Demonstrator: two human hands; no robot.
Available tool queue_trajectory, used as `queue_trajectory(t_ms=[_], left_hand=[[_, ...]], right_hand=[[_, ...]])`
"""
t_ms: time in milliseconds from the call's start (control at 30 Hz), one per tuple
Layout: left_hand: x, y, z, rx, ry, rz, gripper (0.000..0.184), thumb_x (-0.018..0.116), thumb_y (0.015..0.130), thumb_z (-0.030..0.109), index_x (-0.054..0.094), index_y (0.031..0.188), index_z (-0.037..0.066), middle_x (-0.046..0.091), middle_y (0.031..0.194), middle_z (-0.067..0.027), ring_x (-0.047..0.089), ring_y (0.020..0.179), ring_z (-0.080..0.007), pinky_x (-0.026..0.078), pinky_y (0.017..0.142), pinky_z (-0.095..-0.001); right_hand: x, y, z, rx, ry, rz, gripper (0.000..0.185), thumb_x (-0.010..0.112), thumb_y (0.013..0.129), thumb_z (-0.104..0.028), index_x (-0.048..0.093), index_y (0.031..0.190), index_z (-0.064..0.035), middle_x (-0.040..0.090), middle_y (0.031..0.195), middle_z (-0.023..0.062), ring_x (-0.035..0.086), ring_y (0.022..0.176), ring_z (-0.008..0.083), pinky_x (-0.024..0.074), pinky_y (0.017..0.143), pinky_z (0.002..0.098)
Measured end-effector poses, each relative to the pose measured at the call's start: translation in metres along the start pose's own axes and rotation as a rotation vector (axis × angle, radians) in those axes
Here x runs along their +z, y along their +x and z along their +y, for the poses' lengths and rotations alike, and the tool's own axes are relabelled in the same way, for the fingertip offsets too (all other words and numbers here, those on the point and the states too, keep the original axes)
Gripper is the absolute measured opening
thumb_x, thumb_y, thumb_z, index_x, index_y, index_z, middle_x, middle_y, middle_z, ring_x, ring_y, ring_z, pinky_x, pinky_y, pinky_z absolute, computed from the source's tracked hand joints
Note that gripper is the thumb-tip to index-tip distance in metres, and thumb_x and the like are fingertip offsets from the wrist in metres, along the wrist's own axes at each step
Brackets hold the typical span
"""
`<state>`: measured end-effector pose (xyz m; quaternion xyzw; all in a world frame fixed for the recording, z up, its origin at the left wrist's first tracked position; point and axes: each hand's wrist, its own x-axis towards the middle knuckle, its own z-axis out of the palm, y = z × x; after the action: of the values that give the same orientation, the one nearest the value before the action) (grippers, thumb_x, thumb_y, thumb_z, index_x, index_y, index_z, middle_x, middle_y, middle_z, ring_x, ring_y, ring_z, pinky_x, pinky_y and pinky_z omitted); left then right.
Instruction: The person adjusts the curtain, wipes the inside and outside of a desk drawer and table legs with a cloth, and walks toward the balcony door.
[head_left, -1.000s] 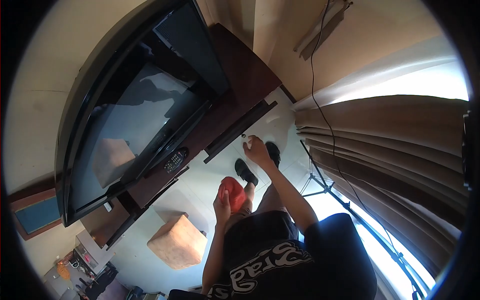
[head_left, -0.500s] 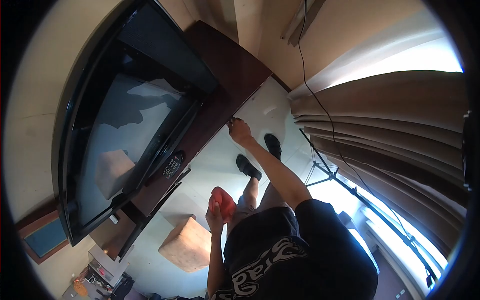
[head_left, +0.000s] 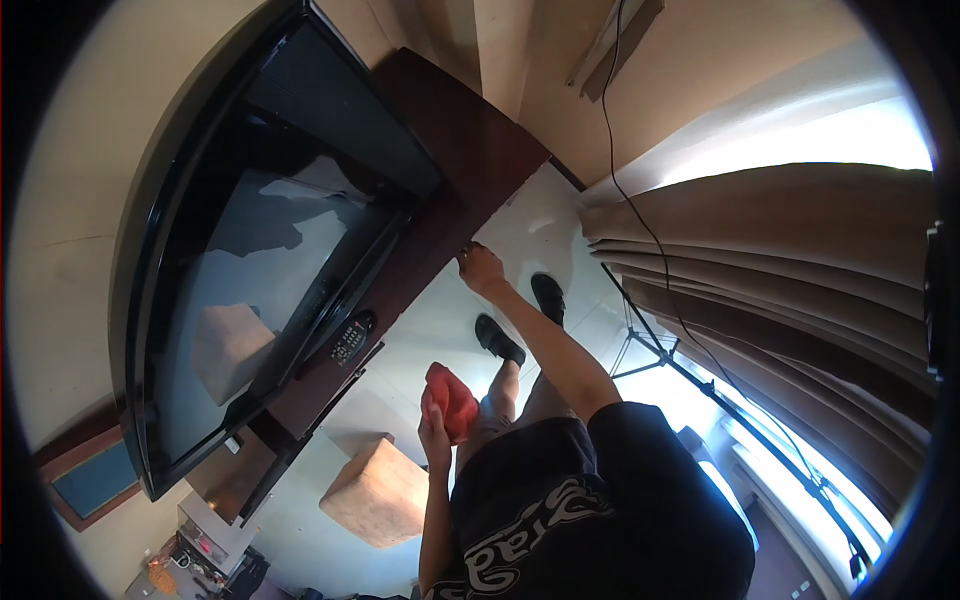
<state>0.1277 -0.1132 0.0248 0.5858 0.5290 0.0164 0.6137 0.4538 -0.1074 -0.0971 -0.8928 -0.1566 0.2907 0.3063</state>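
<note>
A bunched red cloth (head_left: 453, 404) is gripped in my left hand (head_left: 433, 436), in front of my thigh. My right hand (head_left: 481, 268) is closed at the front edge of the dark red-brown TV cabinet (head_left: 450, 200); its fingertips meet the edge, and anything small between them is hidden. Above the cabinet stands a large black television (head_left: 290, 220), its screen reflecting the room. A black remote control (head_left: 351, 338) lies on the cabinet in front of the television.
A tan cube-shaped stool (head_left: 377, 493) stands on the pale floor. Brown curtains (head_left: 760, 240) hang at the right, with a black metal stand (head_left: 665, 355) beside them and a thin cable (head_left: 640, 215) running down. A framed blue panel (head_left: 97, 482) is at the lower left.
My right hand has moved left to the cabinet edge and closed there. A drawer front that stood out beneath that edge has gone in. The red cloth remains in my left hand.
</note>
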Motion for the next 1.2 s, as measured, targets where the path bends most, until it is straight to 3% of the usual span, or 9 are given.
queue_trajectory(t_ms=[133, 267, 400, 467, 633, 833, 1067, 1100, 1200], left_hand=[[0.006, 0.005, -0.001, -0.171, -0.388, 0.065, 0.069, 0.029, 0.103, 0.054, 0.036, 0.145, -0.001, 0.043, 0.145, -0.0174, 0.046, 0.131, -0.0303, 0.037, 0.11, -0.0393], [0.011, 0.008, 0.028, -0.154, -0.672, -0.083, 0.058, 0.034, 0.104, 0.042, 0.035, 0.145, 0.002, 0.044, 0.144, -0.013, 0.045, 0.132, -0.0273, 0.035, 0.112, -0.0396], [0.011, 0.008, 0.058, -0.178, -0.864, -0.176, 0.047, 0.043, 0.1, 0.026, 0.041, 0.141, 0.001, 0.05, 0.137, -0.0104, 0.048, 0.128, -0.0238, 0.037, 0.11, -0.0406], [0.011, 0.009, 0.065, -0.132, -0.855, -0.227, 0.045, 0.048, 0.098, 0.021, 0.044, 0.137, 0.001, 0.053, 0.132, -0.0104, 0.051, 0.123, -0.0217, 0.04, 0.106, -0.0382], [0.007, 0.012, 0.059, 0.049, -0.394, -0.358, 0.038, 0.064, 0.087, 0.005, 0.054, 0.123, 0.0, 0.061, 0.112, -0.0069, 0.06, 0.103, -0.0161, 0.048, 0.09, -0.0293], [0.004, -0.002, 0.085, 0.311, 0.158, -0.28, 0.039, 0.07, 0.085, 0.008, 0.056, 0.119, -0.003, 0.064, 0.094, -0.0079, 0.062, 0.084, -0.0152, 0.049, 0.076, -0.0289], [-0.032, -0.01, 0.097, 0.65, 0.24, -0.052, 0.018, 0.066, 0.091, 0.011, 0.063, 0.1, -0.004, 0.065, 0.091, -0.0123, 0.063, 0.084, -0.0221, 0.049, 0.076, -0.0318], [-0.037, -0.019, 0.11, 0.596, 0.147, -0.109, 0.017, 0.064, 0.093, 0.012, 0.063, 0.101, -0.003, 0.065, 0.092, -0.0112, 0.063, 0.084, -0.0198, 0.049, 0.076, -0.0306], [-0.048, -0.05, 0.145, 0.431, -0.106, -0.215, 0.017, 0.06, 0.096, 0.013, 0.063, 0.104, -0.002, 0.067, 0.093, -0.0083, 0.062, 0.084, -0.0137, 0.049, 0.076, -0.0274]], right_hand=[[-0.009, 0.003, -0.001, 0.058, 0.046, -0.102, 0.034, 0.055, 0.095, -0.031, 0.062, 0.117, -0.0067, 0.065, 0.116, 0.0178, 0.063, 0.105, 0.0383, 0.0508, 0.091, 0.0477], [-0.015, -0.012, -0.004, 0.205, 0.023, -0.19, 0.052, 0.046, 0.099, -0.043, 0.053, 0.132, -0.0038, 0.064, 0.119, 0.0196, 0.06, 0.113, 0.0371, 0.0482, 0.095, 0.0473], [-0.011, -0.085, 0.014, -0.177, 0.141, -0.436, 0.074, 0.037, 0.097, -0.062, 0.048, 0.139, -0.0027, 0.064, 0.119, 0.021, 0.058, 0.117, 0.0326, 0.044, 0.1, 0.0383], [-0.058, -0.139, -0.013, -0.123, 0.473, -0.759, 0.068, 0.041, 0.098, -0.058, 0.053, 0.133, -0.0017, 0.067, 0.111, 0.0174, 0.061, 0.108, 0.0278, 0.0457, 0.095, 0.0352], [-0.081, -0.205, -0.001, -0.208, 0.518, -0.587, 0.038, 0.067, 0.092, -0.028, 0.063, 0.115, 0.001, 0.068, 0.093, 0.0136, 0.063, 0.101, 0.026, 0.0473, 0.093, 0.0364], [-0.127, -0.222, -0.024, -0.779, 0.036, -0.012, 0.016, 0.065, 0.089, -0.014, 0.065, 0.097, 0.0001, 0.066, 0.084, 0.016, 0.066, 0.084, 0.0366, 0.0474, 0.095, 0.0433], [-0.203, -0.249, -0.074, -0.251, 0.187, -0.484, 0.031, 0.055, 0.099, -0.028, 0.059, 0.088, 0.0006, 0.059, 0.067, 0.0097, 0.064, 0.065, 0.0254, 0.0478, 0.061, 0.0365], [-0.211, -0.249, -0.059, -0.236, 0.416, -0.711, 0.03, 0.054, 0.099, -0.032, 0.062, 0.093, -0.0027, 0.063, 0.076, 0.0057, 0.06, 0.065, 0.015, 0.0471, 0.061, 0.0311], [-0.213, -0.274, -0.068, 0.186, 1.379, -0.741, 0.027, 0.058, 0.097, -0.029, 0.064, 0.094, -0.0024, 0.064, 0.084, 0.0045, 0.06, 0.072, 0.0151, 0.0468, 0.062, 0.0315]])
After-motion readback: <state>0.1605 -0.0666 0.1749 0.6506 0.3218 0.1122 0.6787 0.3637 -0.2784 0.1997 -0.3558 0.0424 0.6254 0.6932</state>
